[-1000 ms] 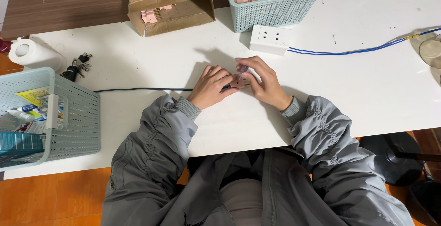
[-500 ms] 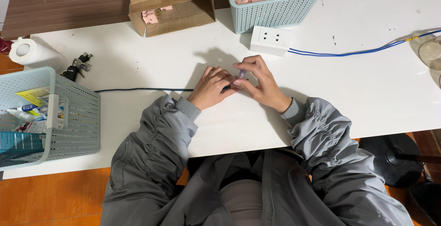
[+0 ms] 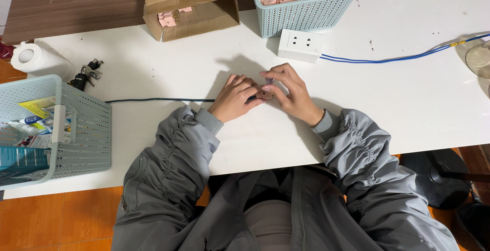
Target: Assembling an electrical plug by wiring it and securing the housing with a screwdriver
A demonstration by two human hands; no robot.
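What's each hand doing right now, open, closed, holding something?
Left hand: closed on the end of the dark cable, beside the small pink part.
Right hand: fingers pinched on the small pink part.

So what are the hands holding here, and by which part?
Both the left hand and right hand pinch a small pink piece between their fingertips; which part is hidden.

small pink piece [image 3: 264,93]: mostly buried under the fingers, shape anyone's guess
dark cable [image 3: 158,100]: end vanishes under the left hand [image 3: 236,98]
top basket [image 3: 305,6]: cut off by the frame edge
glass [image 3: 480,59]: half out of frame on the right
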